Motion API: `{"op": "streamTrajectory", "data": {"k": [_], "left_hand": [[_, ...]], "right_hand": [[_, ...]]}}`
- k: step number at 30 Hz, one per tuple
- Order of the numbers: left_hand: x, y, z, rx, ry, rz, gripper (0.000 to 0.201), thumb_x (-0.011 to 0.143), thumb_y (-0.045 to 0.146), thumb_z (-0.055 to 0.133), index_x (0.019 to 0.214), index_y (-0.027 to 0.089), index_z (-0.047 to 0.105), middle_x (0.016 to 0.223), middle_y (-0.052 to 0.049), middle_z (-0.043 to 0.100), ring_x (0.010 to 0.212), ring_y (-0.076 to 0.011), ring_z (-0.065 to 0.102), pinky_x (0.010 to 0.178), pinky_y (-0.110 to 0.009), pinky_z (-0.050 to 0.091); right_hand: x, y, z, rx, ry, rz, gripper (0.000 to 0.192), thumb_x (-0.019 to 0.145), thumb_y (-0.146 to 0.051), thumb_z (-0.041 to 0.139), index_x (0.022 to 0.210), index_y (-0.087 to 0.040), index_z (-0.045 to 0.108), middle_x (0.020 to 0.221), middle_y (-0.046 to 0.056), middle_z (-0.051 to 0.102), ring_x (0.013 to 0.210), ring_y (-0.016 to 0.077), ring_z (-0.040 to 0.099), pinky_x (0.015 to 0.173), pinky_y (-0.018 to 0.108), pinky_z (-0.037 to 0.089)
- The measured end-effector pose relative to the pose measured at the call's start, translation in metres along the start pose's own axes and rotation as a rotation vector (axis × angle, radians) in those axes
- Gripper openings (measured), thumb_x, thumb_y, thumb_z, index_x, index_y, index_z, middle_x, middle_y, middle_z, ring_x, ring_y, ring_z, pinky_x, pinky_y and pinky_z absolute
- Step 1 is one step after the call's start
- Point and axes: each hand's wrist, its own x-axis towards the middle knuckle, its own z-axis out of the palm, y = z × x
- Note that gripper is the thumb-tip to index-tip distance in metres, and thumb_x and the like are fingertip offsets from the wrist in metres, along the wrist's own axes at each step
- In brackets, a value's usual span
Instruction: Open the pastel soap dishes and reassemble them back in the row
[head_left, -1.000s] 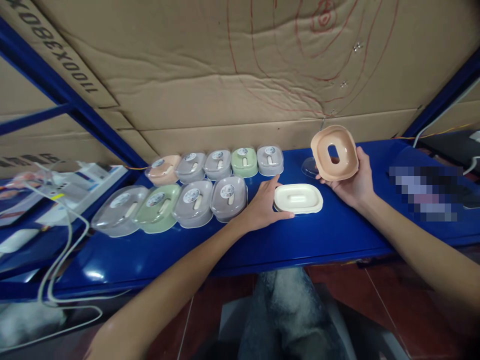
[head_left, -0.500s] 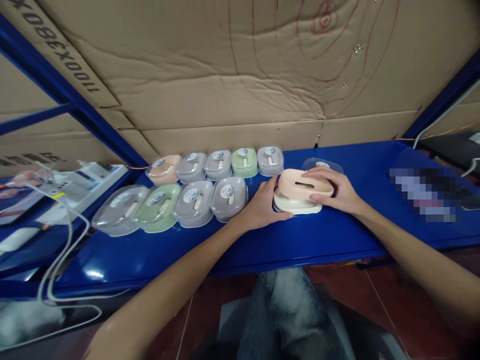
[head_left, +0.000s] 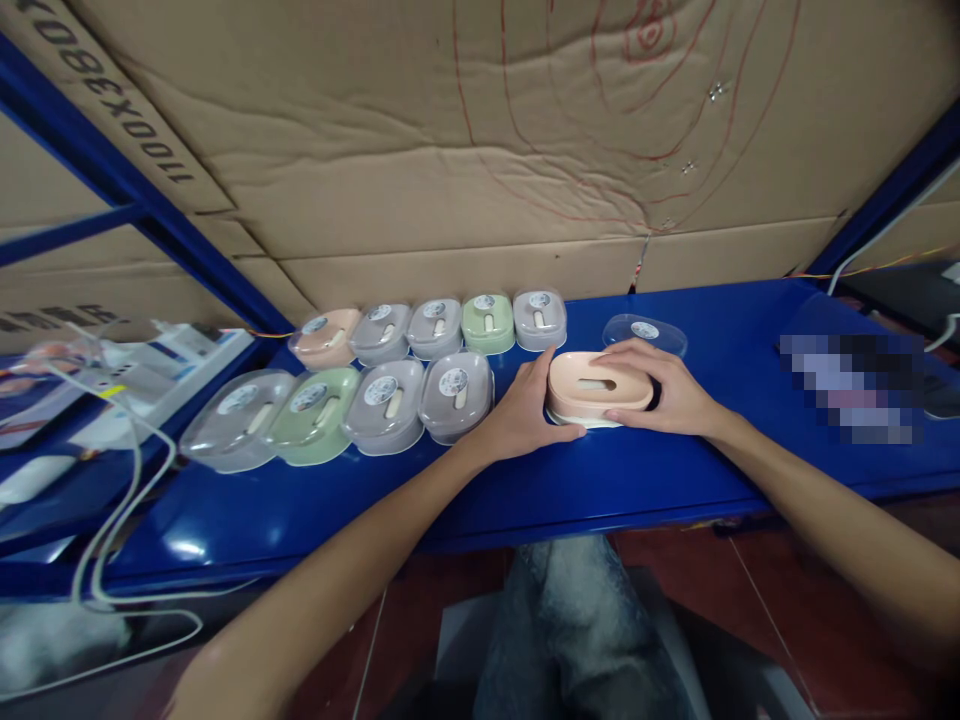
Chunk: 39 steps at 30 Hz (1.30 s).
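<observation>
Just right of the frame's centre I see the left hand [head_left: 517,415] cupped against the left end of a peach soap dish [head_left: 598,385] seated on a cream base [head_left: 589,420]. The right hand [head_left: 667,395] wraps the dish's right end, fingers curled over its top and front. The dish rests on the blue shelf [head_left: 675,470]. A clear lid [head_left: 645,332] lies just behind it, and two rows of lidded boxes [head_left: 390,385] stand to the left.

Peach slotted tray [head_left: 598,385] nested flat in cream base [head_left: 581,420], shelf centre.
</observation>
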Motion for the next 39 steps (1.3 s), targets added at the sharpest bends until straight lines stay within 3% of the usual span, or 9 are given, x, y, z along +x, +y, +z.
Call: {"op": "streamTrajectory", "data": {"k": [7, 12, 16, 21, 39], "left_hand": [[0.001, -0.003, 0.001, 0.017, 0.003, 0.052, 0.119, 0.076, 0.047, 0.094, 0.171, 0.021, 0.028, 0.171, -0.021, 0.039, 0.159, -0.0449, 0.035, 0.132, -0.065, 0.028], [0.001, -0.002, 0.0, 0.015, 0.021, 0.129, 0.115, 0.079, 0.046, 0.093, 0.172, 0.028, 0.028, 0.175, -0.016, 0.036, 0.161, -0.0407, 0.034, 0.133, -0.063, 0.028], [0.0, 0.002, -0.003, 0.019, 0.003, 0.209, 0.097, 0.085, 0.042, 0.09, 0.166, 0.033, 0.039, 0.169, -0.011, 0.045, 0.159, -0.0367, 0.038, 0.133, -0.058, 0.031], [0.0, 0.006, -0.005, 0.009, -0.005, 0.222, 0.077, 0.087, 0.035, 0.088, 0.155, 0.029, 0.054, 0.154, -0.011, 0.054, 0.149, -0.0329, 0.052, 0.129, -0.053, 0.04], [-0.001, 0.007, -0.005, 0.028, -0.037, 0.207, 0.074, 0.088, 0.034, 0.085, 0.154, 0.03, 0.054, 0.148, -0.01, 0.056, 0.142, -0.0332, 0.057, 0.125, -0.052, 0.044]], "right_hand": [[-0.003, 0.002, 0.001, -0.012, -0.026, 0.014, 0.063, 0.085, -0.048, 0.089, 0.142, -0.032, 0.07, 0.139, 0.012, 0.066, 0.125, 0.0356, 0.069, 0.107, 0.054, 0.057], [-0.002, 0.0, 0.0, -0.006, -0.034, -0.012, 0.064, 0.086, -0.047, 0.088, 0.145, -0.032, 0.068, 0.14, 0.012, 0.066, 0.126, 0.0354, 0.068, 0.107, 0.054, 0.058], [-0.001, -0.003, -0.001, -0.007, -0.047, -0.014, 0.067, 0.085, -0.047, 0.088, 0.147, -0.031, 0.067, 0.142, 0.013, 0.065, 0.13, 0.0363, 0.066, 0.11, 0.055, 0.056], [-0.001, -0.004, 0.0, 0.003, -0.053, -0.005, 0.066, 0.086, -0.046, 0.088, 0.147, -0.031, 0.067, 0.142, 0.013, 0.064, 0.128, 0.0352, 0.067, 0.109, 0.053, 0.057], [-0.001, -0.003, 0.001, -0.019, -0.08, -0.011, 0.072, 0.085, -0.051, 0.089, 0.149, -0.033, 0.065, 0.145, 0.013, 0.062, 0.131, 0.0368, 0.066, 0.11, 0.054, 0.058]]}}
